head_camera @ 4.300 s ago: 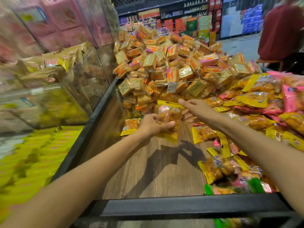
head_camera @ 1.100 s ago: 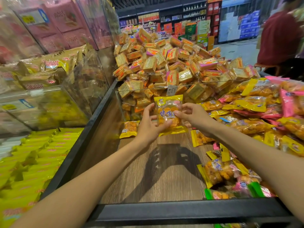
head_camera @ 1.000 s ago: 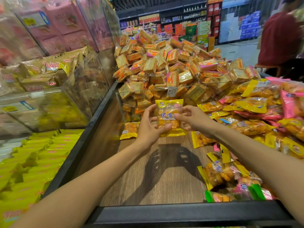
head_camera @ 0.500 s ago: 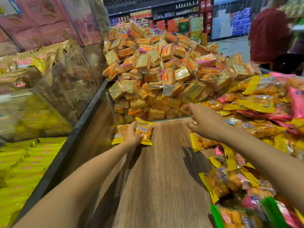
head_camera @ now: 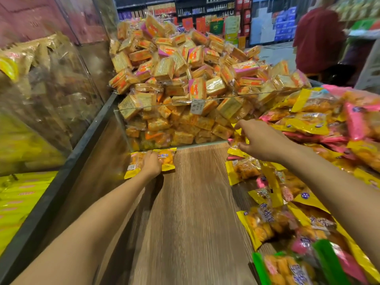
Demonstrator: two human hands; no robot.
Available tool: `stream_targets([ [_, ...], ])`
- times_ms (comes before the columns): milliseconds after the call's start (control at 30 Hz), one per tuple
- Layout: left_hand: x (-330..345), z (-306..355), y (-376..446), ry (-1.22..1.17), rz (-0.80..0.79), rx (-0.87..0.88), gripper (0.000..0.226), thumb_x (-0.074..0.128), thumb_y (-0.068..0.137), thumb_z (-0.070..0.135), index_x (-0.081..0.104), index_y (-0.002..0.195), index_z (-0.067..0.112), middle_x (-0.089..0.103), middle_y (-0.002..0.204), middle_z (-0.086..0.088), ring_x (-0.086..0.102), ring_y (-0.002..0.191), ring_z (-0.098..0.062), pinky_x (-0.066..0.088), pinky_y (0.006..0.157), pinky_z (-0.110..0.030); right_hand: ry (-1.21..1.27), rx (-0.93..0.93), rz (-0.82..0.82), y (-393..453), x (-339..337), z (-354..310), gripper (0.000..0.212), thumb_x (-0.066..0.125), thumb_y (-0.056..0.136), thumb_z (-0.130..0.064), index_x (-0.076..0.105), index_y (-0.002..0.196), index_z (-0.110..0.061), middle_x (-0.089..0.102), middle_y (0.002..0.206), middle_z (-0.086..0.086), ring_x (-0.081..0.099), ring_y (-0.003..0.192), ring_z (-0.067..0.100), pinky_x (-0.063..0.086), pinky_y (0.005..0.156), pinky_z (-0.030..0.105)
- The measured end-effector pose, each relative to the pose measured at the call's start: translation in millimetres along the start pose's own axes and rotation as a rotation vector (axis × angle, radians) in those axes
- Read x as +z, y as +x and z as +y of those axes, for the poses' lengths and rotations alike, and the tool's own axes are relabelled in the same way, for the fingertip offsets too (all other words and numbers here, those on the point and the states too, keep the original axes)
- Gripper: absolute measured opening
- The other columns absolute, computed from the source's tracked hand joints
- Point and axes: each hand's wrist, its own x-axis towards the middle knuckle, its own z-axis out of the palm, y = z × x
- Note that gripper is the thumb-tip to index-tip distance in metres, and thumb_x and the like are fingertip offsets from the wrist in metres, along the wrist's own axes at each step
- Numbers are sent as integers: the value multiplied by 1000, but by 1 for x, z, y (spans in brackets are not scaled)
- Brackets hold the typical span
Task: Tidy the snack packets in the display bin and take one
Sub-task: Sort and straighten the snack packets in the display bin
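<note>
A: Where the bin's wooden floor point(head_camera: 191, 212) meets the clear divider point(head_camera: 205, 97), what lies at eleven o'clock?

B: Two yellow packets point(head_camera: 167, 160) side by side, flat, long axes running nine to three. The left hand point(head_camera: 151, 164) lies over them, palm down; whether its fingers curl I cannot tell.

A: And toward one o'clock?

B: The right hand point(head_camera: 260, 139) reaches for twelve, fingers curled into the snack pile point(head_camera: 308, 124), pinching a yellow packet edge point(head_camera: 234, 150). Blur smears the near packets; the fingertips are hidden.
</note>
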Motion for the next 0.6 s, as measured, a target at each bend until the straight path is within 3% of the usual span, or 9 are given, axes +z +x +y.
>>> stream_targets([
  [100,6,47,-16,-51,104,150,43,48,96,15,41,136,1,42,142,-18,38,131,-32,30,106,-39,-18,31,-20,0,-2,6,37,54,94,-23,46,129,-14,55,123,7,51,113,28,49,85,42],
  [267,25,154,-48,-162,-269,538,34,48,98,26,57,121,2,59,124,-15,52,117,-30,39,93,-34,-56,65,4,-1,-6,13,34,56,94,-22,48,126,-12,57,117,9,53,108,30,46,74,37],
  [367,38,190,-51,-129,-438,520,34,45,99,25,53,123,1,56,125,-18,52,116,-32,40,89,-33,-80,70,19,-1,-5,15,34,56,94,-22,47,126,-12,58,112,9,55,104,30,41,67,34],
  [500,38,199,-48,-136,-519,428,46,51,96,27,45,135,3,51,131,-17,49,119,-31,41,96,-33,-96,68,30,1,-4,12,35,56,94,-21,47,127,-13,57,119,9,55,107,30,41,71,35],
  [600,26,196,-55,-251,-555,426,45,65,88,17,53,128,0,58,105,-7,53,95,-19,40,71,-14,-91,71,35,2,-2,11,34,55,93,-18,47,126,-13,57,120,10,55,108,31,45,74,38],
])
